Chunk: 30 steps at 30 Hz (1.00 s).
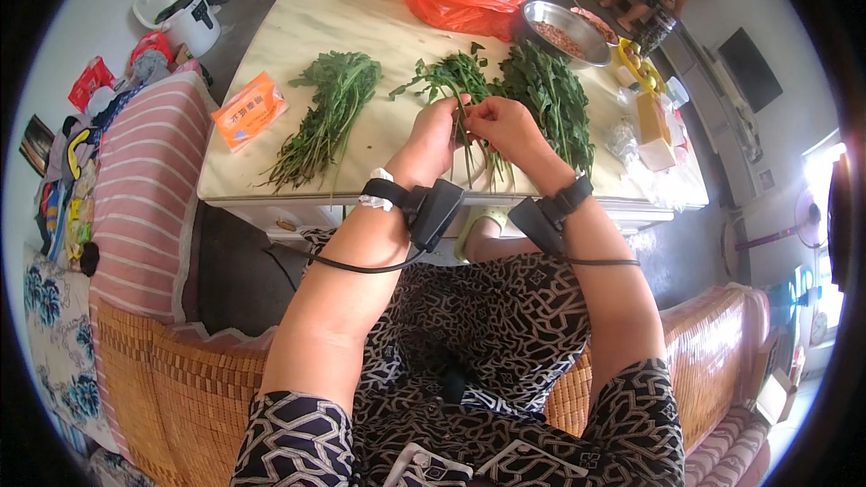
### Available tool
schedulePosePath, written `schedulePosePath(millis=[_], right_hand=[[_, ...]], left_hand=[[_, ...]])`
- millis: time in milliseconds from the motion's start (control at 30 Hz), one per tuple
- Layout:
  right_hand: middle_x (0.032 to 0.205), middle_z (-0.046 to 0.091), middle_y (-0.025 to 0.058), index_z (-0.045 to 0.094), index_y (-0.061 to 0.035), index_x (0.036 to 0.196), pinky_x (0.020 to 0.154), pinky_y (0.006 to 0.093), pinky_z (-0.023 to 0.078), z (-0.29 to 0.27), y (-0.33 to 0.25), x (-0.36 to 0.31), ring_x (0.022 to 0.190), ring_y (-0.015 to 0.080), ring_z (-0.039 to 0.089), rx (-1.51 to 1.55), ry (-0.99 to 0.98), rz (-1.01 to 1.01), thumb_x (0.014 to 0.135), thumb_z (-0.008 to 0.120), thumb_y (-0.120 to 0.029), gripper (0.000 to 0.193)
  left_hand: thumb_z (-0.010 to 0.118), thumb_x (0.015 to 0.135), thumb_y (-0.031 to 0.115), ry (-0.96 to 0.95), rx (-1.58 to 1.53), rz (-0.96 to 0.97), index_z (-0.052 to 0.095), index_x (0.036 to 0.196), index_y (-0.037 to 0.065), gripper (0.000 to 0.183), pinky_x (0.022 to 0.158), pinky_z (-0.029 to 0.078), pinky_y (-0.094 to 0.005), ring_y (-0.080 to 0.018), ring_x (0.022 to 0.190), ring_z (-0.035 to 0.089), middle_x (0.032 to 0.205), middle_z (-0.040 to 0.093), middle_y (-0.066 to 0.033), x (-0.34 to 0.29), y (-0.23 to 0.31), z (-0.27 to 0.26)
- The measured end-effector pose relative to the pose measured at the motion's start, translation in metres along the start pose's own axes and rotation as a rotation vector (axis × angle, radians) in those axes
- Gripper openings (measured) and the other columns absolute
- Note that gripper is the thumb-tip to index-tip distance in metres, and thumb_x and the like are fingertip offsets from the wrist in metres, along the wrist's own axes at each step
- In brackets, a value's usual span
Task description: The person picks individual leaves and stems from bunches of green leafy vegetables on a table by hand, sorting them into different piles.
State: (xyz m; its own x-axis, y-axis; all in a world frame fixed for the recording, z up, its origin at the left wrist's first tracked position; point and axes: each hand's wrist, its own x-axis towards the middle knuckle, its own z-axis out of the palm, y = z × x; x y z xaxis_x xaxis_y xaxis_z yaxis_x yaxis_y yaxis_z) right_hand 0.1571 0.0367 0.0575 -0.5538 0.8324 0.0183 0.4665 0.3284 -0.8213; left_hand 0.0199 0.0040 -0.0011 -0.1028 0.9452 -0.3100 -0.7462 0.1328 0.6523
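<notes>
Pinching through the green stems at the table's near side

Your left hand (439,131) is closed around a few green stems (461,122), held up just above the table (397,149). Your right hand (512,129) is drawn into a tight pinch on the same stems, fingertips close beside the left ones; how firmly each presses you cannot tell from here. To work well, it seems best to keep the left grip light and near the pinch, so stems snap cleanly rather than bruise, and to keep handled greens apart from the left pile (341,90) and right pile (548,99).

Beyond the right pile, the metal bowl (580,22) holds small reddish-brown pieces. The yellow basket (651,84) near it has round fruit (634,59). The red plastic bag (462,4) lies at the far edge; its contents are hidden.
</notes>
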Motion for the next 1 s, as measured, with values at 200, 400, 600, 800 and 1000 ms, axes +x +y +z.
schedulePosePath(millis=[200, 400, 600, 800, 1000], right_hand=[[0.061, 0.059, 0.0040, 0.064, -0.0011, 0.079, 0.049, 0.0279, 0.043, -0.003, -0.008, -0.007, 0.052, 0.0110, 0.052, 0.007, -0.061, 0.026, 0.077, 0.066, -0.021, 0.020], [0.061, 0.058, 0.0042, 0.064, -0.0009, 0.079, 0.049, 0.0277, 0.042, -0.004, -0.002, -0.006, 0.052, 0.0105, 0.052, 0.012, -0.070, -0.011, 0.078, 0.066, -0.019, 0.019], [0.064, 0.060, 0.0046, 0.066, -0.0008, 0.088, 0.049, 0.0281, 0.045, -0.005, -0.003, -0.005, 0.052, 0.0115, 0.055, 0.024, -0.037, -0.008, 0.080, 0.065, -0.018, 0.019], [0.068, 0.062, 0.0046, 0.065, -0.0009, 0.093, 0.049, 0.0275, 0.047, -0.009, -0.007, -0.007, 0.052, 0.0118, 0.057, 0.012, -0.022, 0.016, 0.083, 0.064, -0.020, 0.022], [0.071, 0.062, 0.0051, 0.064, 0.0000, 0.096, 0.050, 0.0271, 0.048, -0.009, -0.003, -0.003, 0.054, 0.0112, 0.057, 0.034, -0.036, -0.018, 0.083, 0.064, -0.019, 0.024]], left_hand=[[0.056, 0.091, 0.025, 0.050, -0.017, 0.002, 0.064, 0.098, 0.008, 0.020, 0.070, 0.049, -0.0338, -0.0200, 0.076, 0.061, 0.088, 0.066, -0.0058, -0.004, 0.003, 0.005], [0.057, 0.092, 0.025, -0.007, 0.011, 0.047, 0.061, 0.101, 0.009, 0.018, 0.071, 0.050, -0.0325, -0.0182, 0.080, 0.061, 0.089, 0.065, -0.0056, -0.010, 0.003, 0.012], [0.059, 0.093, 0.027, 0.019, 0.238, 0.183, 0.058, 0.101, 0.006, 0.022, 0.062, 0.049, -0.0296, -0.0149, 0.074, 0.061, 0.087, 0.064, -0.0056, -0.013, 0.011, 0.012], [0.056, 0.093, 0.026, 0.238, 0.589, 0.295, 0.059, 0.102, 0.008, 0.020, 0.055, 0.042, -0.0260, -0.0109, 0.066, 0.053, 0.084, 0.062, -0.0017, -0.031, 0.045, 0.007], [0.053, 0.092, 0.023, 0.477, 1.160, 0.741, 0.062, 0.104, 0.000, 0.027, 0.062, 0.044, -0.0328, -0.0206, 0.069, 0.057, 0.080, 0.064, -0.0104, -0.031, 0.088, -0.020]])
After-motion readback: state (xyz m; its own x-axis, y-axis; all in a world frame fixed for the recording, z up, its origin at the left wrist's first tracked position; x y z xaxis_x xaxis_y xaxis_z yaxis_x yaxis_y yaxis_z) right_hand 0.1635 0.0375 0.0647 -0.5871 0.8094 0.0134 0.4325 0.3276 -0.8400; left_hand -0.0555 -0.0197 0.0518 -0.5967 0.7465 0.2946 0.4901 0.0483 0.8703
